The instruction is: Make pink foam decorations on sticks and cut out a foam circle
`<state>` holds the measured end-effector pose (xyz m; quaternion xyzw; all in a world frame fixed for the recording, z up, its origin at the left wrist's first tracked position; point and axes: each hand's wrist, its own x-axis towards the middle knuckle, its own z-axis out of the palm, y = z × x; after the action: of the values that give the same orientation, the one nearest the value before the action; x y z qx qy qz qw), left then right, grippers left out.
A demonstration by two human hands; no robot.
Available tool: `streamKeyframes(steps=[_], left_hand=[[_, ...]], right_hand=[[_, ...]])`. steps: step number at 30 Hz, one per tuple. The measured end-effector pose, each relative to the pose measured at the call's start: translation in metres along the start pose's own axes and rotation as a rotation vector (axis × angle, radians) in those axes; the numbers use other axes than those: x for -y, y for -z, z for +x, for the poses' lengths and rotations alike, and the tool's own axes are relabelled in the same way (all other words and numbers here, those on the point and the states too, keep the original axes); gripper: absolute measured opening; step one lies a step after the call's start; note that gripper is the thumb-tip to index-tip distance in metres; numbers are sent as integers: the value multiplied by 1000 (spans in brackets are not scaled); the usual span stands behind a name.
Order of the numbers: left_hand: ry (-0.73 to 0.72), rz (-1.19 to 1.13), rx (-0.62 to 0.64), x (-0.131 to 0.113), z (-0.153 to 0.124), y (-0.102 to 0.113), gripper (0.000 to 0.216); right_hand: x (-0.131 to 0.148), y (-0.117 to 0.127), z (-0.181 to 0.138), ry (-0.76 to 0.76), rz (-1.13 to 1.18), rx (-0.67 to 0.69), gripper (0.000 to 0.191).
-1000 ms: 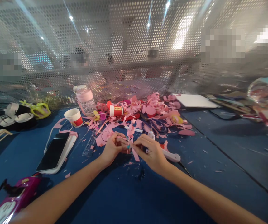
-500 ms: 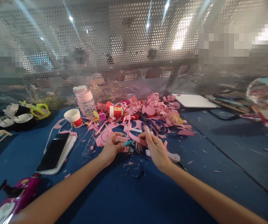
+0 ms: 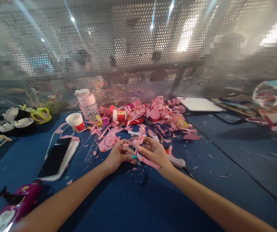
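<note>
My left hand (image 3: 116, 157) is closed in a pinch, with a small teal piece (image 3: 134, 157) at its thumb tip. A curled pink paper strip (image 3: 149, 162) runs between both hands, and one end hangs across my right palm. My right hand (image 3: 156, 154) curls its fingers on the strip, close against the left fingertips. Overlapping fingers hide exactly where the strip is gripped. Just right of my right hand lies a white handle (image 3: 177, 161) on the blue table. Dark-handled scissors (image 3: 159, 131) rest behind the hands among pink scraps.
A heap of pink paper scraps (image 3: 157, 109) spreads along the back with a tipped paper cup (image 3: 119, 115). Left of it stand a clear bottle (image 3: 88, 104) and stacked paper cups (image 3: 75, 121). A phone (image 3: 55, 158) lies at left, a white sheet (image 3: 200, 104) at back right.
My right hand has moved left and turned over, and its fingers now meet my left hand. The pink strip has dropped lower and lies across the right palm.
</note>
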<state>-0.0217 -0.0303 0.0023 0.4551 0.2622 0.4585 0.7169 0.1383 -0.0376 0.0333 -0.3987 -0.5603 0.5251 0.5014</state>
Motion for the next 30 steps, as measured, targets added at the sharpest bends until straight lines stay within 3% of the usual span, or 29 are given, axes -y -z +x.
streamKeyframes(steps=[2,10,22,30], left_hand=[[-20,13,5,3,0,1,39],[-22,48,-58,3,-1,-4,44],[-6,47,-66,5,-2,-3,48],[12,76,-46,-1,-3,-6,57]], right_hand=[[-2,-2,-2,-3,24,32,31],[-1,-8,-5,74,-121,-43,28],[2,-13,-8,-109,92,-39,23],[-3,-8,-5,-14,-76,-108,23]])
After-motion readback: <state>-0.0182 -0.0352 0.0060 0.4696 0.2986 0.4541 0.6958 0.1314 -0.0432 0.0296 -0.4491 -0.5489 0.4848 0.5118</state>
